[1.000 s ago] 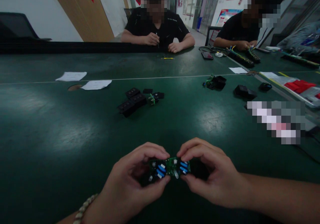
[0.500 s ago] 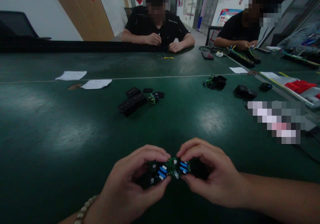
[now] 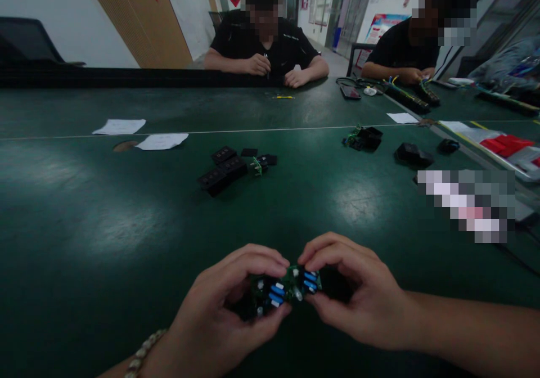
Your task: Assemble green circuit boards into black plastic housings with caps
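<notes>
A green circuit board (image 3: 294,277) with blue and white parts is pinched between my two hands, low in the middle of the view. My left hand (image 3: 236,293), with a beaded bracelet at the wrist, closes thumb and fingers on its left part. On the right end, my right hand (image 3: 358,288) grips the board's upper and lower edges by the fingertips. Whether this is one board or two held end to end, I cannot tell. The left part is partly hidden by my left fingers and lies in shadow.
Black plastic housings (image 3: 228,167) lie beyond my hands, beside a small board with pins (image 3: 257,166). More black parts (image 3: 369,139) are farther right. Paper sheets (image 3: 162,141) rest on the green table (image 3: 126,198). Two people sit across, one holding a thin tool (image 3: 266,66).
The left part of the circuit board has shifted and tilted slightly to the right with my left fingers. My right hand stays nearly still.
</notes>
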`<state>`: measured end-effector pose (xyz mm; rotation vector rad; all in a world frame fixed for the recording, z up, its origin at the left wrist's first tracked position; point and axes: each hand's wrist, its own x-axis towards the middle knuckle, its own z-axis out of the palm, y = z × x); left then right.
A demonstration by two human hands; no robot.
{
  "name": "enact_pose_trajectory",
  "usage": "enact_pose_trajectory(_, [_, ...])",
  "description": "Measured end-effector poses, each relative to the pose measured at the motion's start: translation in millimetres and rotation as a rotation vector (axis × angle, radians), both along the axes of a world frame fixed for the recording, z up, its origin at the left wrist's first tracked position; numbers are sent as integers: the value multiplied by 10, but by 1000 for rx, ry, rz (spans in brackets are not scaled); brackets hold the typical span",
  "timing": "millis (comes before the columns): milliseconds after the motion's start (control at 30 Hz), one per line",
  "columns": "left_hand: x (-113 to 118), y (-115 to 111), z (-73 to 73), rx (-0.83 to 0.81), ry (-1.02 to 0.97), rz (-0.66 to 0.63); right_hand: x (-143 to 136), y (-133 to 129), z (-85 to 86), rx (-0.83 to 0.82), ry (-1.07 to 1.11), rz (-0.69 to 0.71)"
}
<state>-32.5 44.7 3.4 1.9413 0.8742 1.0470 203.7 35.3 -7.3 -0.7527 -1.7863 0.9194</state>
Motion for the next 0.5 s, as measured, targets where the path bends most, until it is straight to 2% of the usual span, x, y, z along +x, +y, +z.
enact_pose_trajectory(267, [-33,-31,-35,-32,10,14,2,-3,-9,-2,-8,4])
enact_pose_trajectory(500, [-24,-16,-35,27,43,36,14,-16,-2,-5,-7,2])
